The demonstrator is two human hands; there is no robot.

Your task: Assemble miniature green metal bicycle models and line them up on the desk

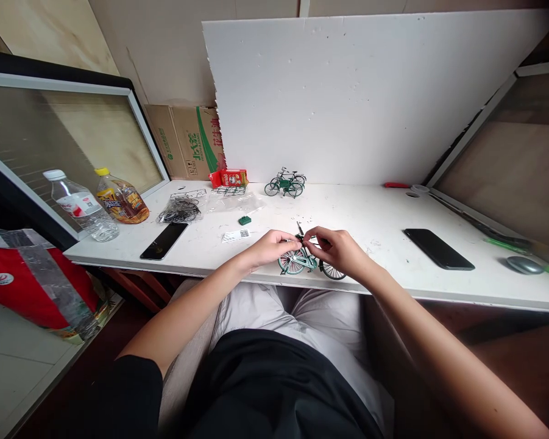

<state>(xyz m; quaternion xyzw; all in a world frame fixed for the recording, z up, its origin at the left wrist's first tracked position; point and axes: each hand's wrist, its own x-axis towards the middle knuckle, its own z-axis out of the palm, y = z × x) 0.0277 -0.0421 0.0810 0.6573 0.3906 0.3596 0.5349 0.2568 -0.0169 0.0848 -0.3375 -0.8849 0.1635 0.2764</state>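
Note:
A small green model bicycle (pixel 307 261) stands near the front edge of the white table (pixel 347 213), between and below my hands. My left hand (pixel 274 247) reaches in from the left, thumb and forefinger pinched at a small dark part on top of the bicycle. From the right, my right hand (pixel 331 244) has its fingers pinched at the same dark part and covers some of the rear of the bicycle. What exactly the fingertips grip is too small to make out.
Behind are finished-looking green model bicycles (pixel 284 184), a red packet (pixel 231 177), bagged black parts (pixel 180 209) and a green piece (pixel 244 220). Phones (pixel 164 241) (pixel 439 249) lie on both sides. Two bottles (pixel 85 207) (pixel 122 198) stand left; a mouse (pixel 524 264) lies right.

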